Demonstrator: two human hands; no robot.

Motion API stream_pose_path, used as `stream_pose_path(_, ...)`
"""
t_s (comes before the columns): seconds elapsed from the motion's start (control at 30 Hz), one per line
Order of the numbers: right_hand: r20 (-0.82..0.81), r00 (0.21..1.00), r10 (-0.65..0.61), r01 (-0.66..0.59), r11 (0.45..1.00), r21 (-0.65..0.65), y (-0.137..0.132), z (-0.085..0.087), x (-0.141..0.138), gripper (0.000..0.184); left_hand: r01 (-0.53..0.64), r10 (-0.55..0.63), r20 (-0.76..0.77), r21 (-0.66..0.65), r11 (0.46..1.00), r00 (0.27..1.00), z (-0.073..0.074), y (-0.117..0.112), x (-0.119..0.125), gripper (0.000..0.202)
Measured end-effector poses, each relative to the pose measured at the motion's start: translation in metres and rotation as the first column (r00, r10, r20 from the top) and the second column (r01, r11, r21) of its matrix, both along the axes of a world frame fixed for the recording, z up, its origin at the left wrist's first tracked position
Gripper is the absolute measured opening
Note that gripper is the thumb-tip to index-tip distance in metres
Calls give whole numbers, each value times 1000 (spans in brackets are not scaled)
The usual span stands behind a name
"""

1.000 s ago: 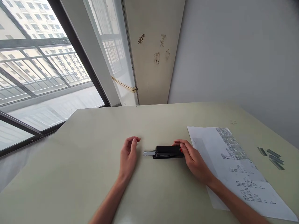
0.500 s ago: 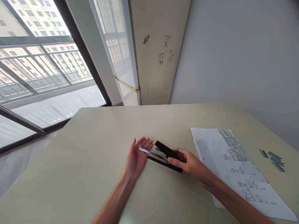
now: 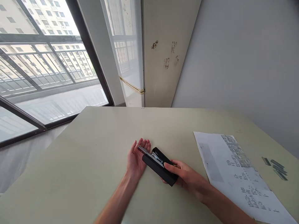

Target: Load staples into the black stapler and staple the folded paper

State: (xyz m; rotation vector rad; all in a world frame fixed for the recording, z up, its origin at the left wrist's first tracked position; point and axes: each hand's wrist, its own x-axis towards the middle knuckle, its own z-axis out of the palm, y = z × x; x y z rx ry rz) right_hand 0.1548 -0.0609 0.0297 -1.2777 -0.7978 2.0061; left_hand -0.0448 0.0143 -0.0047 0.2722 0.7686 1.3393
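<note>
A black stapler (image 3: 157, 168) with its top swung up is held in my right hand (image 3: 184, 175), the thumb on its side near the hinge end. Its metal staple channel (image 3: 150, 155) shows and points toward the upper left. My left hand (image 3: 137, 158) lies palm up under the front end of the stapler, fingers spread and slightly curled. Whether the palm touches the stapler I cannot tell, and no loose staples can be made out in it.
To the right lies a printed sheet of paper (image 3: 215, 165) with a strip of grey pieces along its upper edge. Beyond it on the table (image 3: 70, 174) are several staple strips (image 3: 279, 168). A fridge (image 3: 163, 84) stands behind the table, with glass windows to the left.
My right hand has rolled the stapler over so its black base faces me more, and its hinge end has swung lower. My left hand stays palm up beneath its front.
</note>
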Motion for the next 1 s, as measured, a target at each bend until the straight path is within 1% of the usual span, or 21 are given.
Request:
stream_pose_path(0.13,270,962,-49,-10,977,213,-7,11,14,53,-66,75,-160,63,996,984,1,4,-3,16)
stream_pose_path(0.23,418,898,-135,-24,936,352,-8,13,26,49,-38,65,-282,101,994,957,4,-2,-2,19)
stream_pose_path(0.27,450,879,-160,-26,925,379,-7,13,30,48,-2,48,-363,126,992,931,5,-6,-1,23)
stream_pose_path(0.3,479,859,-182,-28,916,399,-6,12,33,48,50,32,-473,160,986,881,6,-10,1,27)
stream_pose_path(0.33,505,838,-206,-27,910,414,-5,11,36,48,115,27,-598,198,974,801,7,-14,2,31)
stream_pose_path(0.4,542,803,-246,-20,899,438,-4,9,39,48,278,56,-816,259,925,576,7,-21,7,40)
stream_pose_path(0.43,551,793,-260,-20,893,450,-3,9,39,47,365,79,-878,276,889,471,7,-23,9,42)
stream_pose_path(0.47,555,787,-270,-22,886,462,-2,8,39,46,443,97,-910,287,850,402,6,-25,12,43)
stream_pose_path(0.53,558,779,-286,-27,874,485,-1,8,38,42,560,123,-940,291,776,319,4,-26,15,45)
stream_pose_path(0.57,563,773,-293,-33,868,496,1,7,37,40,594,123,-946,285,752,299,4,-26,16,47)
stream_pose_path(0.6,571,763,-302,-39,861,507,3,5,37,39,607,112,-948,278,745,297,3,-26,17,49)
stream_pose_path(0.63,582,750,-313,-46,854,519,5,3,37,38,598,90,-944,272,754,316,3,-25,17,50)
stream_pose_path(0.67,593,736,-327,-54,844,534,9,0,37,37,570,56,-932,265,778,357,2,-23,16,50)
stream_pose_path(0.7,604,719,-345,-66,831,553,13,-4,37,37,529,13,-908,256,809,420,2,-22,15,48)
stream_pose_path(0.73,616,698,-365,-83,813,576,19,-8,37,36,476,-35,-862,245,845,506,2,-20,14,45)
stream_pose_path(0.77,629,674,-388,-106,792,601,26,-13,37,36,409,-88,-778,228,883,622,2,-18,13,42)
stream_pose_path(0.8,639,650,-412,-131,767,629,35,-17,36,35,341,-130,-658,202,918,742,2,-16,12,39)
stream_pose_path(0.83,643,631,-434,-161,737,656,45,-21,35,34,284,-160,-518,170,943,841,2,-13,11,34)
stream_pose_path(0.87,639,620,-455,-188,705,684,56,-24,33,33,245,-177,-379,141,959,908,2,-11,9,30)
stream_pose_path(0.93,606,632,-483,-227,632,741,81,-29,26,30,203,-182,-177,106,974,967,3,-7,7,27)
stream_pose_path(1.0,565,660,-495,-262,553,791,108,-32,16,28,180,-172,-93,93,979,981,5,-3,4,27)
